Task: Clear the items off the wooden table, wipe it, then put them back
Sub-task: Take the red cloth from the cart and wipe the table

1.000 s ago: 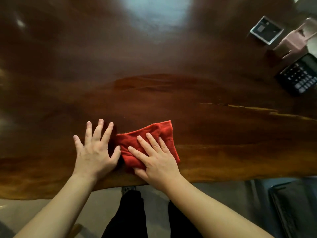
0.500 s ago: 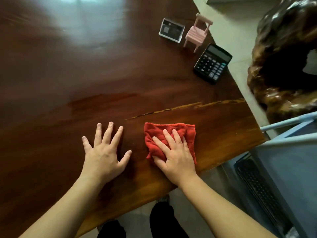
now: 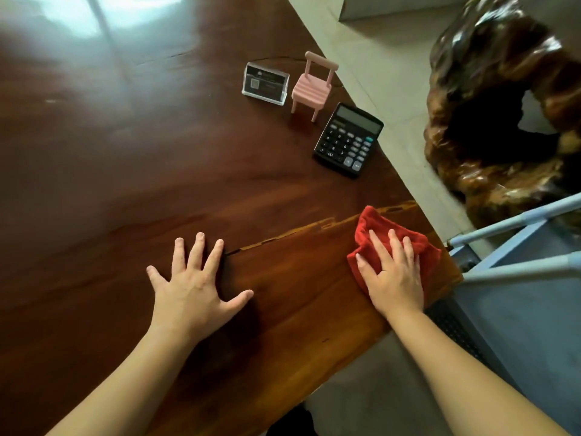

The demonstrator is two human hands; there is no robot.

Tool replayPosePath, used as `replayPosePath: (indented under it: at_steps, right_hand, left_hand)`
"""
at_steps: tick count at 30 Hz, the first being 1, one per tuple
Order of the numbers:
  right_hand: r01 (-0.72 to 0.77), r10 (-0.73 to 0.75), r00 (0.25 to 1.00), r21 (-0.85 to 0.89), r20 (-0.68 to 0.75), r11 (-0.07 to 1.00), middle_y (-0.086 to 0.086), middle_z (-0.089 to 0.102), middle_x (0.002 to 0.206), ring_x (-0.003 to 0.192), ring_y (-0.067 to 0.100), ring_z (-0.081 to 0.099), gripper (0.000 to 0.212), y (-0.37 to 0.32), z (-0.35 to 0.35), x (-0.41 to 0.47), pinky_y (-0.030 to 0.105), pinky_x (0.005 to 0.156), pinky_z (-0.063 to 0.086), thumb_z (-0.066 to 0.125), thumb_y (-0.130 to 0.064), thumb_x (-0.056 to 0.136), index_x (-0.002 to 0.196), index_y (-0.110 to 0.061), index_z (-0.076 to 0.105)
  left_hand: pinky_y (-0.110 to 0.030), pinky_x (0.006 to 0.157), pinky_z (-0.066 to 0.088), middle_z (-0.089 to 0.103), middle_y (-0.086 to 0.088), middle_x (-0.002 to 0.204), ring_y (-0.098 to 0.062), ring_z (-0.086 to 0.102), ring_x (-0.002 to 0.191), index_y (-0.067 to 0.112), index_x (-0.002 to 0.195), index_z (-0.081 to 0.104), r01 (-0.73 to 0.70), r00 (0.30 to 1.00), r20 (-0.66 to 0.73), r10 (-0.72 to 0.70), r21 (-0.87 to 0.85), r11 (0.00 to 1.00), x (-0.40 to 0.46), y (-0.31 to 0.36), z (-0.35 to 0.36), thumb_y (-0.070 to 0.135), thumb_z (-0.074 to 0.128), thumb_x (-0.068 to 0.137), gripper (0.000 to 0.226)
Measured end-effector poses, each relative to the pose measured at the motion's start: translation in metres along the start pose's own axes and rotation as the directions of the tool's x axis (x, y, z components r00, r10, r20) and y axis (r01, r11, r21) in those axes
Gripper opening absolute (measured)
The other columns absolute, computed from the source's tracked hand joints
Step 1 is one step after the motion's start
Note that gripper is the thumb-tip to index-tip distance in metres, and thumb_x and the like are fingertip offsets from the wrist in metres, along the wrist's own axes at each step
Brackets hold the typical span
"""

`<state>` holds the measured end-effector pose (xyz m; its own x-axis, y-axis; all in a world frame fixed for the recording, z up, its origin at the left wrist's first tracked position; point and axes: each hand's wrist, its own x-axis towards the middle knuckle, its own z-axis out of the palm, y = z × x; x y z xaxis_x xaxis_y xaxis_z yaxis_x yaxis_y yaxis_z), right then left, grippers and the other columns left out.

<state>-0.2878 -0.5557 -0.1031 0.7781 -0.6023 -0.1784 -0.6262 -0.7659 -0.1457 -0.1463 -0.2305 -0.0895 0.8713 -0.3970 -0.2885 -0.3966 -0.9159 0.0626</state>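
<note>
over the last second the red cloth [image 3: 394,243] has travelled from just beside the left hand [image 3: 195,287] out to the right corner of the tabletop [image 3: 110,158], so the two hands now sit well apart; that reads as a wiping stroke reaching the near right edge, with this strip probably done. the right hand [image 3: 393,275] lies flat on the cloth, fingers [image 3: 377,243] spread, pressing it down rather than pinching it, so its grip is wide and closes on nothing. the left hand is splayed flat on bare wood, grip wide and empty, apparently as a brace. the calculator [image 3: 347,140], the pink toy chair [image 3: 312,84] and the clear card stand [image 3: 265,84] still stand near the far right edge, so that patch looks not yet cleared.
</note>
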Motion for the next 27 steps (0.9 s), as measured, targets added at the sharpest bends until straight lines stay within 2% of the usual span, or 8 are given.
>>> replayPosePath:
  at_steps: [4, 14, 21, 27]
  right_hand:
    - [-0.042, 0.042, 0.999, -0.014, 0.0, 0.999, 0.004, 0.017, 0.167, 0.153, 0.031, 0.006, 0.074, -0.009, 0.001, 0.005, 0.053, 0.123, 0.008, 0.012, -0.078, 0.091, 0.157, -0.044, 0.016]
    - [-0.002, 0.002, 1.0, -0.03, 0.006, 1.0, 0.001, 0.017, 0.167, 0.154, 0.028, 0.006, 0.071, -0.095, -0.001, 0.08, 0.052, 0.122, 0.007, 0.021, -0.076, 0.092, 0.156, -0.045, 0.017]
    - [0.147, -0.147, 0.989, 0.01, 0.018, 0.989, -0.001, 0.014, 0.168, 0.154, 0.025, 0.0, 0.074, -0.192, 0.012, 0.086, 0.05, 0.123, 0.0, 0.018, -0.078, 0.088, 0.155, -0.047, 0.017]
    - [0.359, -0.358, 0.933, -0.006, 0.033, 0.933, -0.002, 0.015, 0.167, 0.154, 0.026, 0.003, 0.073, -0.296, 0.033, 0.057, 0.053, 0.122, 0.003, 0.019, -0.08, 0.087, 0.153, -0.05, 0.018]
  left_hand:
    - [-0.076, 0.104, 0.024, 0.007, -0.002, 0.168, -0.033, -0.004, 0.153, 0.036, 0.157, 0.013, 0.043, 0.999, -0.008, -0.043, -0.004, 0.999, -0.001, -0.007, -0.004, 0.104, 0.017, 0.056, 0.122]
    - [-0.079, 0.103, 0.024, -0.005, 0.003, 0.168, -0.037, -0.009, 0.152, 0.042, 0.156, -0.002, 0.231, 0.973, 0.031, -0.229, -0.047, 0.972, 0.006, -0.082, -0.006, 0.109, 0.012, 0.045, 0.13]
    - [-0.078, 0.104, 0.022, -0.003, 0.003, 0.169, -0.037, -0.007, 0.152, 0.043, 0.156, -0.002, 0.285, 0.959, 0.006, -0.285, -0.035, 0.958, -0.011, -0.131, -0.004, 0.109, 0.009, 0.047, 0.128]
    - [-0.079, 0.104, 0.021, -0.004, 0.003, 0.169, -0.037, -0.008, 0.152, 0.042, 0.157, -0.002, 0.388, 0.922, 0.028, -0.387, -0.08, 0.918, -0.043, -0.179, -0.002, 0.109, 0.012, 0.046, 0.13]
